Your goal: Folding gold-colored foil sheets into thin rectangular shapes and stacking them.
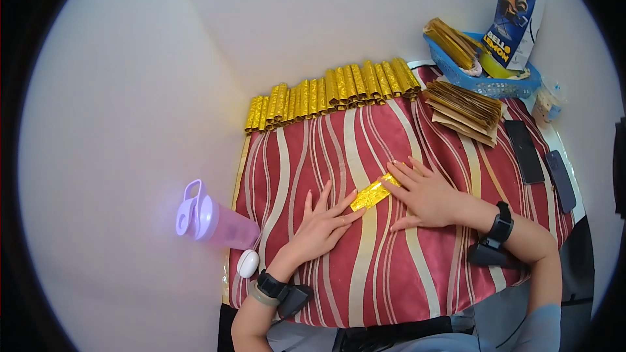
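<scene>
A small strip of shiny gold foil paper [368, 198] lies flat on the red striped cloth [326, 241], at a slant between my hands. My left hand [323, 225] rests on its near left end, fingers stretched and spread. Across the far right end lie the fingers of my right hand [424, 195], also stretched out, the thumb apart on the cloth. Both hands press the paper from above and grip nothing. Part of its right end is hidden under my right fingers. Along the back edge runs a row of rolled gold paper tubes [332, 91], several of them stacked.
At the back right stand a stack of folded gold-brown papers [463, 111], a blue basket [482, 85] with a blue printed bag [512, 16], and a plastic cup [548, 104]. Two phones, one black [524, 152], lie below. A purple bottle [218, 221] and white case [248, 264] sit left.
</scene>
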Action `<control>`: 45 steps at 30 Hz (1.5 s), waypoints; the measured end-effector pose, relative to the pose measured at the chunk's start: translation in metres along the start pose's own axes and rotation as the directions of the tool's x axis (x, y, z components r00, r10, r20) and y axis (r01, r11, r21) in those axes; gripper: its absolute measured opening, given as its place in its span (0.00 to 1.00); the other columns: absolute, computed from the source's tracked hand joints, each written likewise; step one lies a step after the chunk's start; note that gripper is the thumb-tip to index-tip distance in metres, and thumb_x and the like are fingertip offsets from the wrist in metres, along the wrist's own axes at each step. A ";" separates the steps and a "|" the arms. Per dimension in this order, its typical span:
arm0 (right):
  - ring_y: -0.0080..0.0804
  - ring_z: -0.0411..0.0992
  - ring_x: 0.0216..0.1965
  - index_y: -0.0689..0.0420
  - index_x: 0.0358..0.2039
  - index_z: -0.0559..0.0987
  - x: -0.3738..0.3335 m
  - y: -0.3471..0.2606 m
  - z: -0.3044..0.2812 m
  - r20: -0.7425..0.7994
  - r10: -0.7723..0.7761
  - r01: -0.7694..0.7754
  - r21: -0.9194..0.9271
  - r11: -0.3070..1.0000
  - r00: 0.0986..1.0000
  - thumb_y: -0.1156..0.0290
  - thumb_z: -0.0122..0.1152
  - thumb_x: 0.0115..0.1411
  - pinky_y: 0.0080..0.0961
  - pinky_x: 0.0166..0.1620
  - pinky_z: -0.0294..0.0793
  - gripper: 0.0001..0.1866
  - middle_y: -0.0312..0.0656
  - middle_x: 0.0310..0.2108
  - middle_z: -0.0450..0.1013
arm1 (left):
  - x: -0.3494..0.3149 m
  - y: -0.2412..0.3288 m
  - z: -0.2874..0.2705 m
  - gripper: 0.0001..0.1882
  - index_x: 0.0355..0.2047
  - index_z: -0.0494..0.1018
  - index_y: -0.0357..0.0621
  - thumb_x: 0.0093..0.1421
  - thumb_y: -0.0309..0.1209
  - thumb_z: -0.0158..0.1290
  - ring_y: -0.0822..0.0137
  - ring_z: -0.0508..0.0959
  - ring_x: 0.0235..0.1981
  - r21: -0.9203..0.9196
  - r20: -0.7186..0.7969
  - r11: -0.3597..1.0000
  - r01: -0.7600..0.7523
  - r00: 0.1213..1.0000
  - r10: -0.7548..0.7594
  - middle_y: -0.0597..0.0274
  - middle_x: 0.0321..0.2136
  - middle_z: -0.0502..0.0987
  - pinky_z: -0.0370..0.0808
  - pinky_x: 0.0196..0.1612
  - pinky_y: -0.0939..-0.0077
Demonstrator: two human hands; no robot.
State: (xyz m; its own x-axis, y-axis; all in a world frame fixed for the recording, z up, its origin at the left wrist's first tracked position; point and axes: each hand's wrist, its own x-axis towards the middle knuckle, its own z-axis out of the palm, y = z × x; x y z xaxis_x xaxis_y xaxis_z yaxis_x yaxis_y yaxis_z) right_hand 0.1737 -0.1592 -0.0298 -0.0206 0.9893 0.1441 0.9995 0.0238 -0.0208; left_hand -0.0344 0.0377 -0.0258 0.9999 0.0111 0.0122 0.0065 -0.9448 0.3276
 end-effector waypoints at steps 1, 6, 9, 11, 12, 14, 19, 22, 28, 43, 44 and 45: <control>0.53 0.48 0.68 0.64 0.64 0.60 0.004 -0.006 0.000 -0.027 -0.050 0.050 0.005 0.999 0.998 0.31 0.43 0.58 0.44 0.69 0.44 0.49 0.61 0.65 0.52 | 0.000 0.000 0.000 0.22 0.58 0.71 0.67 0.64 0.32 0.47 0.45 0.40 0.71 0.010 -0.012 1.000 -0.006 1.000 0.006 0.71 0.68 0.54 0.30 0.65 0.33; 0.52 0.49 0.68 0.67 0.63 0.59 0.015 -0.022 0.009 -0.061 -0.164 0.172 0.158 0.972 0.984 0.34 0.47 0.58 0.40 0.68 0.48 0.49 0.61 0.65 0.52 | 0.002 -0.001 0.003 0.22 0.58 0.71 0.68 0.63 0.32 0.47 0.44 0.40 0.70 0.019 -0.020 0.999 -0.027 0.999 0.027 0.71 0.68 0.54 0.31 0.64 0.32; 0.50 0.49 0.68 0.69 0.63 0.57 0.009 0.000 0.001 -0.001 -0.114 0.111 0.251 0.961 0.993 0.36 0.49 0.59 0.38 0.68 0.49 0.49 0.60 0.66 0.52 | 0.000 -0.002 0.003 0.23 0.58 0.70 0.69 0.63 0.32 0.48 0.44 0.40 0.70 0.032 -0.023 0.999 -0.015 1.000 0.016 0.71 0.68 0.54 0.32 0.65 0.33; 0.49 0.49 0.69 0.69 0.63 0.56 0.001 0.016 -0.006 0.018 -0.080 0.075 0.208 0.975 0.997 0.36 0.49 0.59 0.38 0.68 0.49 0.49 0.59 0.66 0.52 | 0.000 -0.001 0.002 0.24 0.59 0.69 0.69 0.63 0.32 0.48 0.44 0.41 0.70 0.042 -0.027 0.999 -0.004 1.000 0.005 0.71 0.68 0.55 0.33 0.66 0.36; 0.48 0.49 0.69 0.70 0.64 0.55 -0.002 0.022 -0.008 0.027 -0.039 0.034 0.160 0.987 0.999 0.36 0.49 0.59 0.38 0.68 0.49 0.49 0.59 0.66 0.52 | 0.001 -0.002 0.001 0.24 0.59 0.69 0.69 0.63 0.32 0.48 0.44 0.41 0.70 0.051 -0.019 0.999 -0.009 1.000 0.010 0.71 0.68 0.55 0.33 0.66 0.36; 0.49 0.49 0.69 0.70 0.64 0.55 -0.004 0.025 -0.008 0.039 -0.052 0.047 0.138 0.989 0.998 0.36 0.48 0.60 0.38 0.69 0.48 0.49 0.59 0.66 0.51 | 0.001 -0.002 0.002 0.24 0.59 0.69 0.69 0.63 0.32 0.48 0.44 0.40 0.70 0.056 -0.018 0.998 -0.010 1.000 0.011 0.71 0.68 0.55 0.33 0.66 0.35; 0.48 0.49 0.69 0.70 0.64 0.56 0.002 0.004 -0.010 0.044 0.000 0.002 -0.043 0.999 0.999 0.33 0.46 0.58 0.40 0.68 0.47 0.51 0.60 0.65 0.53 | -0.001 0.000 0.001 0.23 0.59 0.69 0.68 0.63 0.32 0.47 0.45 0.40 0.71 0.047 -0.003 0.999 -0.010 1.000 0.011 0.70 0.68 0.54 0.34 0.65 0.34; 0.49 0.49 0.68 0.70 0.63 0.57 0.010 -0.019 -0.008 0.028 -0.150 0.148 0.039 0.988 0.988 0.32 0.46 0.57 0.42 0.68 0.47 0.52 0.60 0.64 0.54 | 0.004 0.002 0.000 0.23 0.59 0.70 0.68 0.63 0.32 0.47 0.45 0.40 0.71 0.044 0.004 0.999 -0.017 1.000 0.017 0.70 0.68 0.54 0.34 0.65 0.34; 0.46 0.51 0.68 0.70 0.62 0.58 0.002 0.008 -0.010 0.020 -0.122 0.114 0.232 0.966 0.992 0.38 0.51 0.59 0.39 0.68 0.49 0.48 0.58 0.65 0.54 | 0.000 0.001 -0.001 0.23 0.59 0.69 0.68 0.63 0.32 0.48 0.45 0.41 0.70 0.051 -0.005 0.999 -0.012 1.000 0.012 0.70 0.68 0.55 0.35 0.65 0.34; 0.46 0.50 0.68 0.67 0.64 0.56 -0.024 0.014 -0.015 0.057 -0.057 0.050 0.117 0.992 0.997 0.36 0.48 0.59 0.44 0.68 0.46 0.48 0.56 0.66 0.53 | 0.005 0.016 -0.020 0.18 0.52 0.75 0.64 0.60 0.36 0.54 0.49 0.50 0.68 0.225 -0.021 0.968 -0.109 0.993 0.117 0.68 0.61 0.64 0.44 0.63 0.31; 0.46 0.50 0.68 0.67 0.64 0.56 -0.026 0.014 -0.015 0.072 -0.047 0.040 0.097 0.994 0.996 0.36 0.48 0.59 0.44 0.68 0.45 0.49 0.56 0.66 0.53 | 0.010 0.019 -0.022 0.17 0.48 0.78 0.61 0.58 0.36 0.56 0.51 0.53 0.67 0.279 -0.050 0.949 -0.149 0.984 0.169 0.65 0.58 0.69 0.47 0.63 0.33; 0.45 0.50 0.68 0.67 0.65 0.55 -0.027 0.014 -0.014 0.068 -0.037 0.030 0.099 0.995 0.997 0.36 0.47 0.60 0.46 0.69 0.44 0.48 0.55 0.66 0.53 | 0.016 0.020 -0.023 0.17 0.48 0.78 0.61 0.58 0.36 0.56 0.51 0.53 0.67 0.282 -0.042 0.946 -0.160 0.983 0.179 0.65 0.58 0.69 0.47 0.63 0.33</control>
State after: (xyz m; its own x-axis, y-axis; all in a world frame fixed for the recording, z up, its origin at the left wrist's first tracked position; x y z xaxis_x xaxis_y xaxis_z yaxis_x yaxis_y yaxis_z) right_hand 0.1882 -0.1876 -0.0204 -0.0590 0.9953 0.0770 0.9911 0.0676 -0.1144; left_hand -0.0188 0.0268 0.0027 0.9834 -0.1442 0.1101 -0.1495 -0.9879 0.0412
